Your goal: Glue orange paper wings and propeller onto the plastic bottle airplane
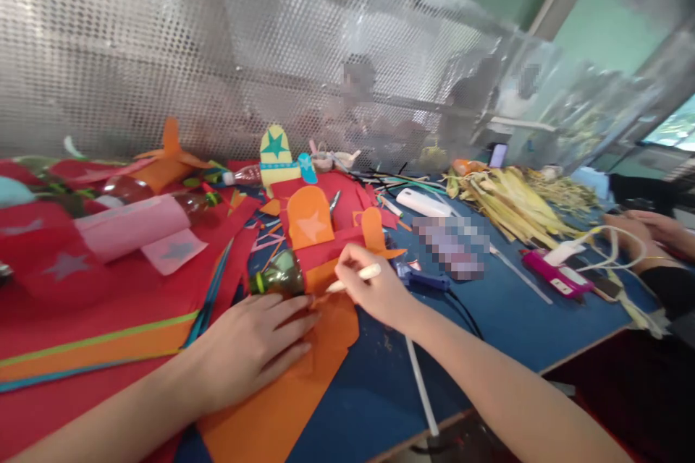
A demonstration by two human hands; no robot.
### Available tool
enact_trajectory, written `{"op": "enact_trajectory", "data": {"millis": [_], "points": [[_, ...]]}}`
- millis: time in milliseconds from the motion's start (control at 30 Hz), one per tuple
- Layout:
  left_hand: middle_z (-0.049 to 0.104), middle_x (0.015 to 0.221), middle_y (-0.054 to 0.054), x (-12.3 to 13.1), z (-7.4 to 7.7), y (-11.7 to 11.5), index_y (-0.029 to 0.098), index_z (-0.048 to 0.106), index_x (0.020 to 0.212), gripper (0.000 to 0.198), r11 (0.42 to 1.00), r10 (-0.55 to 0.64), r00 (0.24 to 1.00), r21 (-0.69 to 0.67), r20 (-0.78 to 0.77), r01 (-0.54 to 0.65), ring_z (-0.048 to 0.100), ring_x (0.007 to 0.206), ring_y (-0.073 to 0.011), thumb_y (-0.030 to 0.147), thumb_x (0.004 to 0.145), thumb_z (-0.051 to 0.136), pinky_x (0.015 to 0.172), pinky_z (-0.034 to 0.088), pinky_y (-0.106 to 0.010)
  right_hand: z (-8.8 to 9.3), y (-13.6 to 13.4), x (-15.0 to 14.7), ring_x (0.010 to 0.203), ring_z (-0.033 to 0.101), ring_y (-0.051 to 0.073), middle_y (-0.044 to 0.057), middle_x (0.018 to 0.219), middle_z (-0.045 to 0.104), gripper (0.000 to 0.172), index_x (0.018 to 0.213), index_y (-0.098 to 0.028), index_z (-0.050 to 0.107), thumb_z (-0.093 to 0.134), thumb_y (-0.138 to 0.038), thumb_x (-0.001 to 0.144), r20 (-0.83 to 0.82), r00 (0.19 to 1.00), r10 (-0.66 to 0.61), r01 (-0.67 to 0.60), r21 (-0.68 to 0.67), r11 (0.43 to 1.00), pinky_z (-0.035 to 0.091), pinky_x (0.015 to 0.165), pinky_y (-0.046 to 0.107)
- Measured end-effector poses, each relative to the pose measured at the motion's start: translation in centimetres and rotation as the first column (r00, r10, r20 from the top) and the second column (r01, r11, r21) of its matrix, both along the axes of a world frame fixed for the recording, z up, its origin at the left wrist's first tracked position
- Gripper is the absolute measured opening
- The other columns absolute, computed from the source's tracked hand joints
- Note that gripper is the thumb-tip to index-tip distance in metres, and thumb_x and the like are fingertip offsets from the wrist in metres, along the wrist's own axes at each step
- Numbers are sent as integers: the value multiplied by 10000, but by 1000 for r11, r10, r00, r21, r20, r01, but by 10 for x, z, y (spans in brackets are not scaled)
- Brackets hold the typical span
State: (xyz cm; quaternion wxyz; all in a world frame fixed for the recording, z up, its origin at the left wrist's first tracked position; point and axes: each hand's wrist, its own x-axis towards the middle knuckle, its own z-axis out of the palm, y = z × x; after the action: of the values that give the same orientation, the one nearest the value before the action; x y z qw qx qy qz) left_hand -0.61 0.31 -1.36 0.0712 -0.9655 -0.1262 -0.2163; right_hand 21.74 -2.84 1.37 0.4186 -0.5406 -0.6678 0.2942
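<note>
My right hand (374, 289) is closed round a white pen (350, 278), its tip down at an orange sheet (287, 405) that looks like felt. My left hand (258, 347) lies flat over the same sheet, fingers stretched out, beside a dark green plastic bottle piece (285, 273). The lower edge of that piece is hidden behind the fingers. Just beyond the hands is an orange rounded cut-out with a pale star (310, 217), and a smaller orange cut-out (373, 230) lies to its right. Red felt (347, 192) spreads beneath them.
A blue glue gun (426, 278) with a black cord lies right of my hands, near glue sticks and a white tool (423, 202). Farther right are a magenta power strip (559, 275), dried husks (515, 202) and another person's hands (641, 231). A mesh screen (304, 51) stands behind.
</note>
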Motion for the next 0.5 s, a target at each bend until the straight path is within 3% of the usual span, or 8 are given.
{"op": "enact_trajectory", "data": {"millis": [100,233,500], "points": [[712,1105,-86,4,10,-4,205,686,1093,347,1000,23,998,-10,-63,-24,661,828,-195,306,981,374,727,542,-329,-3,-1,1,561,552,119,-47,585,476,229,707,-224,402,514,-345,866,75,996,-39,35,51,998,367,533,210],[699,1140,-92,7,13,-6,192,660,1138,358,1000,15,997,-14,-79,-16,659,822,-198,325,988,363,703,532,-338,-3,-4,3,438,425,92,-75,498,377,298,656,-231,349,509,-359,872,167,980,-111,92,117,989,295,459,215],[694,1135,-89,6,9,-7,187,669,1115,358,999,21,996,38,-86,-18,623,765,-184,347,983,377,668,506,-322,-3,-5,3,404,353,81,-91,466,304,289,650,-237,318,494,-306,869,207,972,-110,80,148,986,265,429,218]]}}
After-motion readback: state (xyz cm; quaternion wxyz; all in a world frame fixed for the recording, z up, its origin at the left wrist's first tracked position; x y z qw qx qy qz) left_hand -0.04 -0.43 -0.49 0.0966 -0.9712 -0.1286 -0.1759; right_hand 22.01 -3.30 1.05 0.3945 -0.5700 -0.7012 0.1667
